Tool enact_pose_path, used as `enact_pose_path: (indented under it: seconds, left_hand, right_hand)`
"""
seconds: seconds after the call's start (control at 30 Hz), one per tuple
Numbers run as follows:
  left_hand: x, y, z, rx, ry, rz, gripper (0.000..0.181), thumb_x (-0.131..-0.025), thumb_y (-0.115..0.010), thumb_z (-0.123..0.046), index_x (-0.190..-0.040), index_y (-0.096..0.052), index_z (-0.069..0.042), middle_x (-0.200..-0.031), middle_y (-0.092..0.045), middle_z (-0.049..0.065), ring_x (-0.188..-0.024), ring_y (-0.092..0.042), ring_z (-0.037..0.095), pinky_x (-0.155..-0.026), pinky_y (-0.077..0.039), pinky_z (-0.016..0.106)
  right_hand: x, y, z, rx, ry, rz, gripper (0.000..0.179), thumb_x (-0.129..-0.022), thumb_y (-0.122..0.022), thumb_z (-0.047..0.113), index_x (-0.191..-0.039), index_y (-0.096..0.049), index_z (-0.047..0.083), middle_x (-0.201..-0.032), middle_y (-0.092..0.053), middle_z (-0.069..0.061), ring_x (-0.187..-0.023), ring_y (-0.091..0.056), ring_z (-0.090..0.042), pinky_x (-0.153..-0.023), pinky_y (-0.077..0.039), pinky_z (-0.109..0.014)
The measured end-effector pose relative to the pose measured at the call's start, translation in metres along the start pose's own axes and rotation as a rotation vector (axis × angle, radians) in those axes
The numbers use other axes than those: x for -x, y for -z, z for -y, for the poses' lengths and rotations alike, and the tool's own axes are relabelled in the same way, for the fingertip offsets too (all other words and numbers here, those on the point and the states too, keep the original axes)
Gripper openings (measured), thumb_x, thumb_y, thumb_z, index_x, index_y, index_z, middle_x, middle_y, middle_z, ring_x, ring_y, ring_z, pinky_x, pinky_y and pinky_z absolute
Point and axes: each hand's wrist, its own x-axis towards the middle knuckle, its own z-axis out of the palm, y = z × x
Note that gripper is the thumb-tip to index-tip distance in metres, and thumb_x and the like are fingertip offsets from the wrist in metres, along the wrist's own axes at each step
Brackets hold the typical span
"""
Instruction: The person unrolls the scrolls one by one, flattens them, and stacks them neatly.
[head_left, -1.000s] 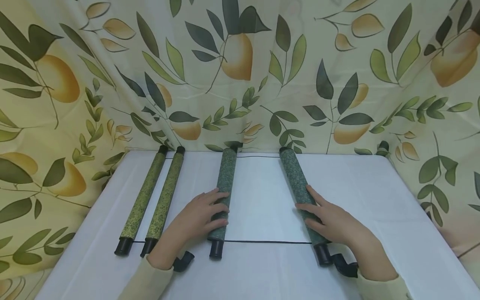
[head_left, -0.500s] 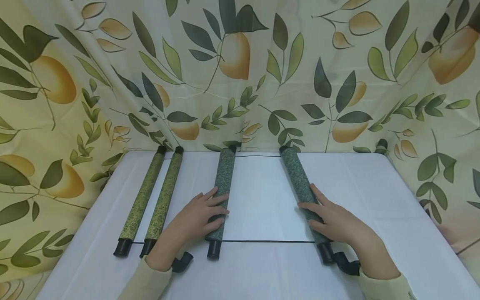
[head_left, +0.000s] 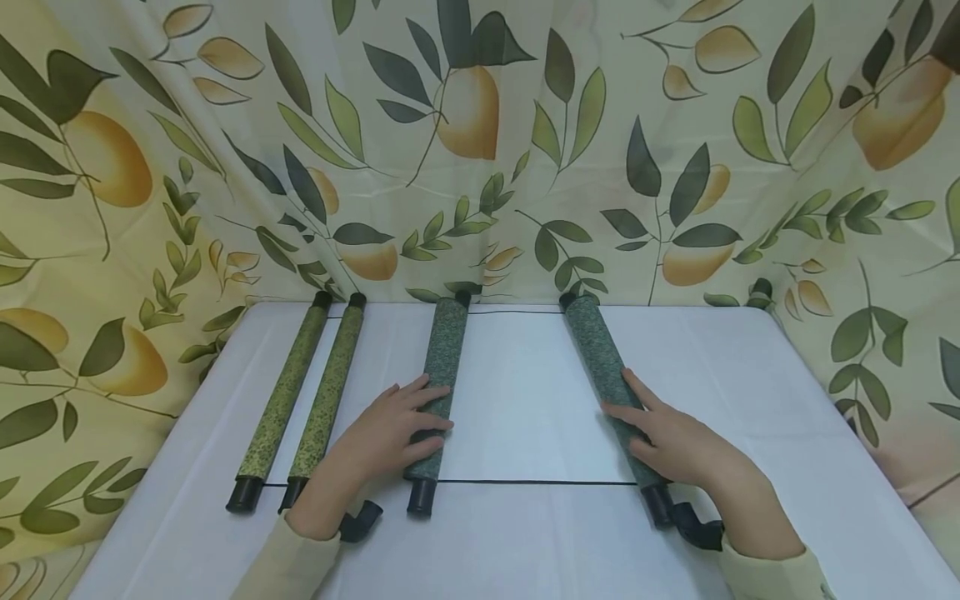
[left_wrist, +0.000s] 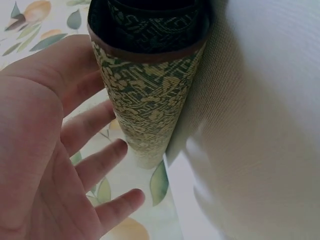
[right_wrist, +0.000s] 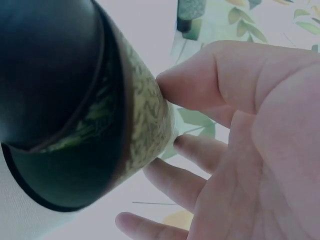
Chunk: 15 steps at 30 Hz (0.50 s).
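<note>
2 loose grips on 2 rolls

The step in hand looks to be guiding an open scroll by its ends. The white sheet (head_left: 536, 392) lies on the tabletop (head_left: 780, 400) at the middle, between the left roll (head_left: 447, 333) and the right roll (head_left: 596, 342). The left grip (head_left: 386, 429) rests on 1 roll and the right grip (head_left: 678, 437) on the other, both released: fingers spread and relaxed, touching rather than wrapped round. Light contact like this should suit a rolled thing, since a hard squeeze could crease the wrap.

The right roll appears splayed, its near end swung wider than its far end, while the left sits straighter. Good work here would bring the 2 parallel, or the sheet may track askew. Both hands touch the rolls nearer the front than the back, so the far ends could lag; even pressure, perhaps with contact closer to mid-length, should help.

In the right wrist view, the layers at the roll's end stand apart, so they may slip lengthwise; the black end cap (head_left: 658, 507) gives a handy check on alignment. Keep the left wrist from nudging the 2 yellow-green rolls (head_left: 327, 383) just beside it.
</note>
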Motion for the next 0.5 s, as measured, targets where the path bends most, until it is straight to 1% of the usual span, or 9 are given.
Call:
enact_pose_path:
  seconds: [0.03, 0.07, 0.13, 0.17, 0.23, 0.3, 0.4, 0.5]
  left_hand:
    - [0.0001, 0.0002, -0.0001, -0.001, 0.003, 0.004, 0.025, -0.096, -0.066, -0.036, -0.118, -0.074, -0.027, -0.151, -0.050, 0.001, -0.146, -0.034, 0.034, -0.110, -0.034, 0.062]
    - [0.0000, 0.0005, -0.0003, 0.001, 0.007, 0.008, 0.025, -0.096, -0.065, -0.036, -0.118, -0.074, -0.027, -0.151, -0.049, 0.000, -0.146, -0.033, 0.034, -0.110, -0.034, 0.062]
    - [0.0005, 0.0010, -0.0006, 0.012, 0.010, 0.011, 0.025, -0.096, -0.065, -0.036, -0.118, -0.074, -0.026, -0.151, -0.050, 0.000, -0.146, -0.033, 0.034, -0.110, -0.032, 0.064]
    - [0.0007, 0.0011, -0.0007, 0.020, 0.014, 0.013, 0.025, -0.096, -0.065, -0.037, -0.117, -0.074, -0.026, -0.151, -0.050, 0.000, -0.147, -0.033, 0.034, -0.110, -0.032, 0.064]
    - [0.0012, 0.0013, -0.0007, 0.037, 0.024, 0.016, 0.026, -0.096, -0.066, -0.038, -0.117, -0.073, -0.026, -0.150, -0.050, 0.001, -0.147, -0.032, 0.034, -0.111, -0.031, 0.065]
    - [0.0020, 0.0015, -0.0004, 0.038, 0.031, 0.012, 0.027, -0.095, -0.067, -0.040, -0.117, -0.073, -0.026, -0.150, -0.051, 0.001, -0.146, -0.033, 0.034, -0.110, -0.031, 0.064]
    - [0.0029, 0.0012, 0.0007, 0.029, 0.044, 0.003, 0.030, -0.093, -0.068, -0.043, -0.118, -0.073, -0.028, -0.150, -0.051, 0.001, -0.146, -0.034, 0.034, -0.110, -0.032, 0.064]
    - [0.0032, 0.0009, 0.0019, 0.010, 0.045, -0.009, 0.031, -0.093, -0.069, -0.044, -0.119, -0.073, -0.028, -0.148, -0.051, 0.001, -0.144, -0.037, 0.034, -0.110, -0.033, 0.064]
  right_hand:
    - [0.0002, 0.0002, 0.0002, -0.001, -0.001, 0.005, 0.052, -0.094, -0.057, 0.010, -0.146, -0.052, 0.015, -0.164, -0.008, -0.025, -0.091, -0.061, -0.022, -0.055, -0.039, -0.026]
    - [0.0003, 0.0003, 0.0003, 0.000, 0.003, 0.003, 0.052, -0.094, -0.059, 0.011, -0.146, -0.052, 0.014, -0.164, -0.009, -0.025, -0.096, -0.063, -0.025, -0.058, -0.042, -0.028]
    - [0.0009, 0.0008, 0.0006, 0.003, 0.005, 0.004, 0.053, -0.094, -0.064, 0.015, -0.146, -0.052, 0.015, -0.164, -0.010, -0.025, -0.106, -0.065, -0.033, -0.066, -0.051, -0.035]
    - [0.0011, 0.0010, 0.0003, 0.006, 0.007, 0.003, 0.054, -0.094, -0.066, 0.017, -0.146, -0.052, 0.015, -0.164, -0.010, -0.025, -0.112, -0.063, -0.037, -0.071, -0.053, -0.039]
    - [0.0017, 0.0012, -0.0007, 0.009, 0.007, 0.007, 0.058, -0.092, -0.070, 0.021, -0.147, -0.051, 0.016, -0.164, -0.010, -0.025, -0.121, -0.058, -0.044, -0.081, -0.054, -0.048]
    - [0.0021, 0.0012, -0.0019, 0.001, 0.002, 0.014, 0.061, -0.091, -0.071, 0.021, -0.148, -0.049, 0.016, -0.164, -0.008, -0.025, -0.125, -0.054, -0.047, -0.086, -0.052, -0.053]
    - [0.0020, 0.0011, -0.0031, -0.012, -0.014, 0.038, 0.060, -0.094, -0.067, 0.018, -0.150, -0.047, 0.016, -0.164, -0.004, -0.027, -0.125, -0.054, -0.046, -0.080, -0.053, -0.046]
    - [0.0019, 0.0011, -0.0037, -0.032, -0.031, 0.059, 0.059, -0.094, -0.063, 0.014, -0.150, -0.046, 0.016, -0.164, 0.000, -0.027, -0.117, -0.058, -0.042, -0.069, -0.049, -0.035]
